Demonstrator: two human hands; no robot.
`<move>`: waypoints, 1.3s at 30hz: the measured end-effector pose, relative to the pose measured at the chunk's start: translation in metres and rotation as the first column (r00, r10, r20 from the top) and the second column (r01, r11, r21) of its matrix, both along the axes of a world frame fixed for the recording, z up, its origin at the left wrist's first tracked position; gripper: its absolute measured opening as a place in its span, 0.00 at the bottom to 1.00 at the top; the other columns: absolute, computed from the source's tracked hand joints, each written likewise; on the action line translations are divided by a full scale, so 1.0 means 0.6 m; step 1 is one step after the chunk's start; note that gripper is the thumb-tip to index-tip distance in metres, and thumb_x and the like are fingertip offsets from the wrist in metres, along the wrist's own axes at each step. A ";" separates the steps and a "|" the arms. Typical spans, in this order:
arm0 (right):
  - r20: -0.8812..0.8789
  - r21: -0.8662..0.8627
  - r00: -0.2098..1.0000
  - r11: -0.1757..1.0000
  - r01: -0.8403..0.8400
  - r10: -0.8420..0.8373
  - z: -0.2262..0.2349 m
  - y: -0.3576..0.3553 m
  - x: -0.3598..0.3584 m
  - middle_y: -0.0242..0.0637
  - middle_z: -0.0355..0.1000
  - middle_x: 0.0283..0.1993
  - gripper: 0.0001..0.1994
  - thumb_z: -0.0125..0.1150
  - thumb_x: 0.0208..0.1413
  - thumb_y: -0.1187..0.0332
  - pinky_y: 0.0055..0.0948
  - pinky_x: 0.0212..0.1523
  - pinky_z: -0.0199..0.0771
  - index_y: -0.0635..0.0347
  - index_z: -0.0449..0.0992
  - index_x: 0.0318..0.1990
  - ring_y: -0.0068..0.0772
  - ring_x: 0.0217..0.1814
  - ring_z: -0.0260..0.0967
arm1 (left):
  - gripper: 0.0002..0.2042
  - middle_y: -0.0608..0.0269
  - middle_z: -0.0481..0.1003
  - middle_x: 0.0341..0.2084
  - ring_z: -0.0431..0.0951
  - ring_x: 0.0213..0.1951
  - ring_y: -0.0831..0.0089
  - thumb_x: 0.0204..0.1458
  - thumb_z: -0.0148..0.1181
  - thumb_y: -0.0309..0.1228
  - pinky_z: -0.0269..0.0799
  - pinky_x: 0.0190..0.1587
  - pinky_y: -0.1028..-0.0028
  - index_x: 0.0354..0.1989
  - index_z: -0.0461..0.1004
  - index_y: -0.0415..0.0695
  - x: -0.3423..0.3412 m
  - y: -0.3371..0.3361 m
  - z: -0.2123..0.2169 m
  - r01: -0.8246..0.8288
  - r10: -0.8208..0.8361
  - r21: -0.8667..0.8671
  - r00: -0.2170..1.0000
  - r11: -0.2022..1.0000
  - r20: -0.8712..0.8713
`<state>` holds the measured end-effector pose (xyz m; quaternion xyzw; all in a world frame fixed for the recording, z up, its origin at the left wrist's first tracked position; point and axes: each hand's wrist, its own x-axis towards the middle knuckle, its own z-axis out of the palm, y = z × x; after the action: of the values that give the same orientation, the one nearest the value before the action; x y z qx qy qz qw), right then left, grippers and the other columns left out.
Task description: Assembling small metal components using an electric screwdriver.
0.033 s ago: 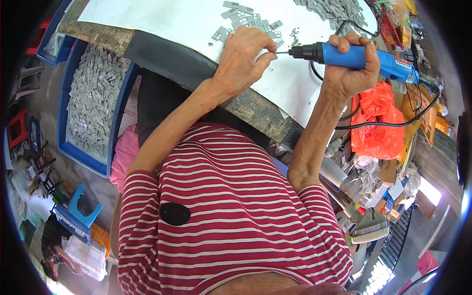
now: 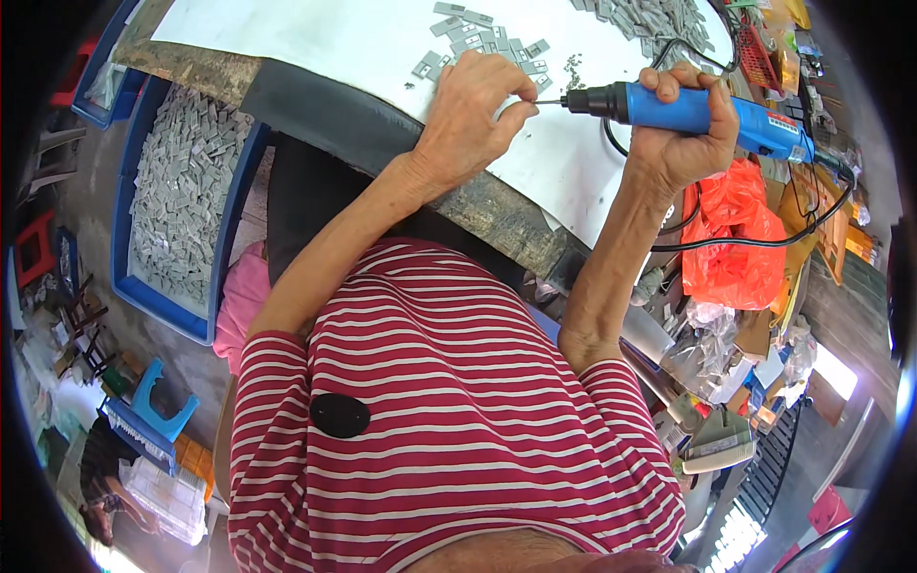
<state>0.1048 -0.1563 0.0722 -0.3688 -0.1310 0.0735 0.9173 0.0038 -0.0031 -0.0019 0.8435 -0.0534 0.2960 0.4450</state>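
My right hand (image 2: 683, 129) is wrapped around a blue electric screwdriver (image 2: 669, 107) with a black nose, held level above the white table sheet. Its thin bit (image 2: 549, 102) points left, and the tip reaches the thumb and forefinger of my left hand (image 2: 475, 110). Those fingers are pinched together there; whatever they hold is too small or hidden to make out. Just beyond my left hand lie several flat grey rectangular pieces (image 2: 468, 38), spread loosely. Tiny dark bits, perhaps screws (image 2: 573, 69), are scattered right of them. A larger heap of grey pieces (image 2: 654, 21) sits at the far right.
A black cable (image 2: 755, 244) loops from the screwdriver's rear. Left of the table, a blue tray (image 2: 122, 244) holds many grey pieces. Against the table's right side are a red plastic bag (image 2: 731, 239) and cluttered boxes. A blue stool (image 2: 164, 406) and another person (image 2: 107, 482) are at lower left.
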 end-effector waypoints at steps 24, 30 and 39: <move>0.033 -0.009 0.999 1.000 -0.024 0.025 -0.002 0.007 -0.005 0.46 0.70 0.25 0.08 0.52 0.47 0.70 0.42 0.31 0.64 0.55 0.63 0.35 0.36 0.21 0.63 | 0.05 0.60 0.72 0.25 0.69 0.32 0.64 0.38 0.60 0.24 0.62 0.35 0.68 0.23 0.71 0.40 -0.001 0.001 -0.007 -0.035 0.034 0.054 0.999 0.998 0.021; 0.035 -0.011 0.999 1.000 -0.026 0.027 -0.002 0.009 -0.005 0.46 0.70 0.25 0.08 0.51 0.47 0.70 0.42 0.31 0.63 0.55 0.63 0.35 0.36 0.21 0.64 | 0.05 0.59 0.72 0.25 0.69 0.32 0.63 0.38 0.60 0.24 0.62 0.36 0.67 0.24 0.71 0.40 -0.002 0.001 -0.007 -0.038 0.037 0.040 0.999 0.998 0.020; 0.038 -0.033 0.999 0.999 0.005 -0.003 -0.003 0.012 -0.006 0.46 0.69 0.25 0.09 0.52 0.46 0.70 0.43 0.30 0.66 0.55 0.62 0.36 0.36 0.20 0.64 | 0.05 0.58 0.72 0.25 0.69 0.32 0.63 0.39 0.59 0.25 0.62 0.36 0.67 0.24 0.71 0.39 -0.002 0.000 -0.007 -0.040 0.039 0.043 0.999 0.998 0.025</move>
<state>0.1013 -0.1493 0.0702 -0.3853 -0.1463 0.0668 0.9086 0.0023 -0.0028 -0.0058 0.8501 -0.0484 0.3139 0.4200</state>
